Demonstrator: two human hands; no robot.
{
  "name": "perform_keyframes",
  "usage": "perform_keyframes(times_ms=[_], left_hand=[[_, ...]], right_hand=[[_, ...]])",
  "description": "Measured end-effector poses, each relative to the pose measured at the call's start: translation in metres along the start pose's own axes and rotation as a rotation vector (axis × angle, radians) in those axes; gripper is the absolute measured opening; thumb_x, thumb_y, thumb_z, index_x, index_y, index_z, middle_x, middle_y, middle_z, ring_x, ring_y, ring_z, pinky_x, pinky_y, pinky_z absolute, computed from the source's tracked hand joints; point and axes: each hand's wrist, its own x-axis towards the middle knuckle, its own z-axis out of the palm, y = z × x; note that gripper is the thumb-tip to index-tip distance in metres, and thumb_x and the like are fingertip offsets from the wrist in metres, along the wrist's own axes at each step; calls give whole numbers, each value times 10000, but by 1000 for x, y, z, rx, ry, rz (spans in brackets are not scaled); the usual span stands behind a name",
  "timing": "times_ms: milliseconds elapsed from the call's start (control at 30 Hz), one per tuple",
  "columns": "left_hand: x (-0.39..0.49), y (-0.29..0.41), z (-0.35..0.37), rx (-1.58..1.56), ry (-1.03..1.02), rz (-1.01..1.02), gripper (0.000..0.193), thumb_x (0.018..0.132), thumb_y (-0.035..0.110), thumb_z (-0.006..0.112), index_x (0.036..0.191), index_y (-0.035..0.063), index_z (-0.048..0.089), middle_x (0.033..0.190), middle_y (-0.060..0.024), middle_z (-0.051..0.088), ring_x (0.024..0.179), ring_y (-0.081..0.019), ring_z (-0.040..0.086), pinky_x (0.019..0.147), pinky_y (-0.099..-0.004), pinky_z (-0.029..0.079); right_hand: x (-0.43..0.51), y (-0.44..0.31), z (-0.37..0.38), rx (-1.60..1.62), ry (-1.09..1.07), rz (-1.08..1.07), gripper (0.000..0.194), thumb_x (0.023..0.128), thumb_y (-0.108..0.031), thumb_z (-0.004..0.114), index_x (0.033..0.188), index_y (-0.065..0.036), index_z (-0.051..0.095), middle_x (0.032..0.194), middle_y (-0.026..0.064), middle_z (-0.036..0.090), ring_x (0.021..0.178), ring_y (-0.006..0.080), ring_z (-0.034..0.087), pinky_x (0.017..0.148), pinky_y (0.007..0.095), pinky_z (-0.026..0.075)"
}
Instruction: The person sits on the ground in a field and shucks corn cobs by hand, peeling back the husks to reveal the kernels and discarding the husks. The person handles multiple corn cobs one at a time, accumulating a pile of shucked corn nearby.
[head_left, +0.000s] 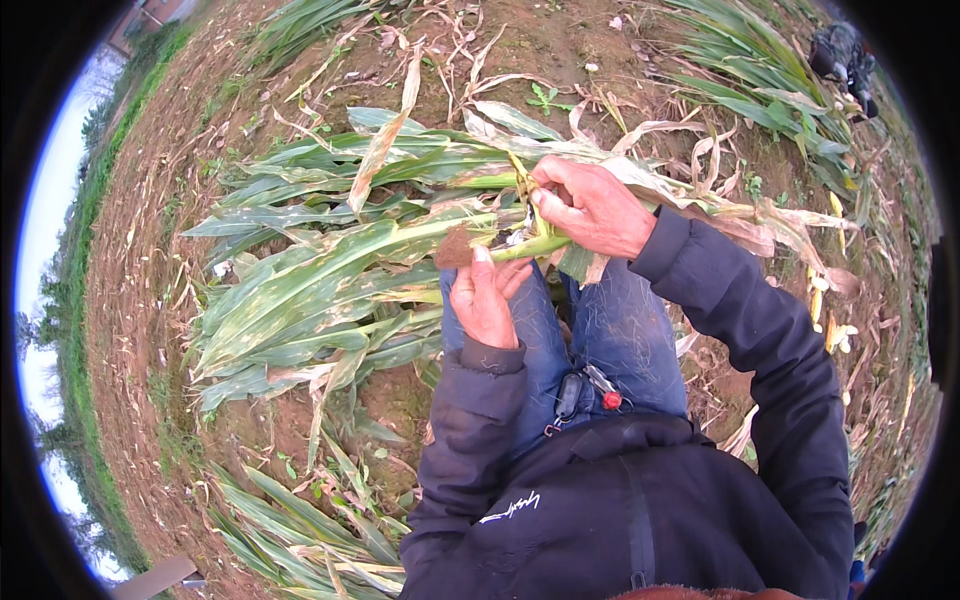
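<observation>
A heap of cut maize stalks with long green, partly dried leaves (300, 300) lies across the ground in front of my knees. My left hand (486, 300) is palm up, its thumb against a green maize piece (529, 247), probably an ear in its husk. By that thumb sits a matted brown tuft (454, 249), perhaps dried silk. Just above, my right hand (592, 202) pinches a yellowed, dark-spotted strip of husk or leaf (521, 176) between thumb and fingers. What lies behind its curled fingers is hidden.
More maize stalks lie in heaps at upper right (772, 90), upper left (315, 26) and lower left (307, 532). Pale yellow ears (836, 334) lie on the soil at right. Another person (844, 64) is at the far upper right. Keys (600, 379) hang at my waist.
</observation>
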Motion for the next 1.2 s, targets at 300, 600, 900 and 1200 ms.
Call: perform_keyframes(times_ms=[300,600,900,1200], left_hand=[[1,-4,1,-3,-31,-154,495,1029,402,425,1257,-34,482,1140,-225,649,1018,-314,673,848,-406,561],[0,4,1,264,4,-105,521,1004,436,485,1134,-66,547,947,-253,688,790,-308,719,644,-326,584],[-2,5,2,288,23,30,488,1008,372,502,1066,-108,572,870,-252,687,737,-314,718,618,-333,583],[10,5,5,157,217,115,420,987,316,540,1091,-88,588,908,-234,695,733,-321,722,621,-382,602]], right_hand=[[-11,10,9,669,-188,298,134,1007,-168,503,1011,-34,504,811,-17,520,604,45,487,580,220,417],[-25,11,11,760,-21,338,152,999,-222,511,977,-73,526,766,-43,507,589,21,452,531,191,372],[-43,2,7,1094,309,480,109,983,-147,467,988,-52,522,823,10,599,539,22,425,491,197,404],[-76,2,-4,1507,577,507,161,1009,-176,411,1053,-73,526,934,12,578,569,8,407,530,205,420]])
